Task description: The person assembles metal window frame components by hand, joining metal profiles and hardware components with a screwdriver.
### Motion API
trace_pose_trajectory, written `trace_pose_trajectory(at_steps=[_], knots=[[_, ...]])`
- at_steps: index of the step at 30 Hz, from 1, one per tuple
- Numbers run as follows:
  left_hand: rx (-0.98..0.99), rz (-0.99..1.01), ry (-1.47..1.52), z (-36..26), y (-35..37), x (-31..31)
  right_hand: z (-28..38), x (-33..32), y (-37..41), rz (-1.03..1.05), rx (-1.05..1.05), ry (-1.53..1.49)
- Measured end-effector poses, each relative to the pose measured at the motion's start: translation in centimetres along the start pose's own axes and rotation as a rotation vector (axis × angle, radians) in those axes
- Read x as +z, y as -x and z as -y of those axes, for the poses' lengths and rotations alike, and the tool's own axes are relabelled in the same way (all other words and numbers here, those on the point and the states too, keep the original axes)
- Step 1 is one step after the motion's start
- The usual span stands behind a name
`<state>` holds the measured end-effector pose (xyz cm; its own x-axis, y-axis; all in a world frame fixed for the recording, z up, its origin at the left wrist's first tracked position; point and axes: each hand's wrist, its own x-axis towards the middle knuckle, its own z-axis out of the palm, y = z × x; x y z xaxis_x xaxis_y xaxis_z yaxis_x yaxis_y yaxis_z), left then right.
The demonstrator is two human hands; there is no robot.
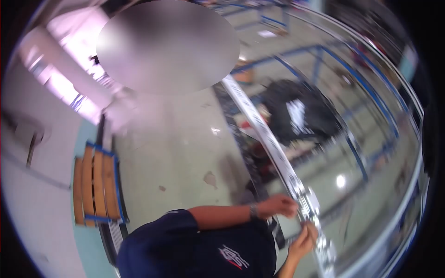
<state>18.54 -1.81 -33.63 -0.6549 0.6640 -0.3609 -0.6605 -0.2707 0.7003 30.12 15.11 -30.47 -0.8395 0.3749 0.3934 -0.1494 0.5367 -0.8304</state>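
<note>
A long silver metal rail runs diagonally down the view, with shiny metal fittings on its lower part. My left hand, with a band at the wrist, is beside the rail's left edge. Its fingers are curled together, and whatever they hold is too blurred to name. Just below, my right hand is pinched at the same edge, close to the fittings. What lies between its fingertips is hidden.
Blue metal frames stand to the right of the rail. Near them lies a black cloth or bag with white print. A wooden-slatted rack with blue edges is at the left wall. A large blurred oval covers the top middle.
</note>
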Motion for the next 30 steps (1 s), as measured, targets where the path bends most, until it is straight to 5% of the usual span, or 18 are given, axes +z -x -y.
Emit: trace_pose_trajectory(at_steps=[4,11,16,18,30], knots=[[-0.048,-0.105,0.046,-0.1,-0.4,-1.2,-0.6,1.3,-0.8,0.17,-0.373,0.104],[-0.089,0.005,0.006,-4.3,-1.1,-3.3,-2.3,1.9,-1.7,0.387,-0.519,0.271],[-0.124,0.253,0.257,-2.8,-4.6,-5.4,1.7,2.6,-3.5,0.349,-0.461,0.41],[-0.238,0.073,0.33,-4.3,-4.4,-4.8,2.1,2.8,-3.6,0.323,-0.418,0.483],[-0.521,0.274,0.047,-7.9,-7.6,-5.1,5.2,5.6,-3.1,0.145,-0.246,0.539]])
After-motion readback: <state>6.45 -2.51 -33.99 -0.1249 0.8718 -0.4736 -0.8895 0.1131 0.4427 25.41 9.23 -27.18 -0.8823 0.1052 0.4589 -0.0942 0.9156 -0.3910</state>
